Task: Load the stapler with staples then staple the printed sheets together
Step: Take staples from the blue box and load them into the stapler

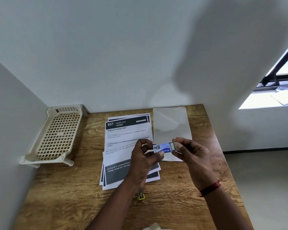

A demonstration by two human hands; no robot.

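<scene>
Cardboard, thin and feather-light, is what you have in both hands: the small blue-and-white cardboard staple box (163, 148) is held up over the wooden table (65, 188), above where the fanned black-and-white printed sheets (123, 141) lie beside a plain white sheet (171, 123). Your left hand (145, 156) pinches the sleeve end between thumb and fingertips. Your right hand (191, 155) pinches the grey inner tray (172, 146) at the box's right end, which looks partly drawn out. Treat the sleeve as easily crushed: hold it by its narrow edges, because squeezing the broad faces would likely jam the tray. The staples inside are not clearly visible, but they should be stiff, slick glued strips that snap if bent, so lift one level by its long sides. The yellow-and-metal stapler (141, 195) shows only one end on the table below your left forearm, and I cannot tell whether it is open. It is probably the heaviest, hardest item here, so grip its body. The printed sheets are limp and will slide on each other, so square them before stapling.
</scene>
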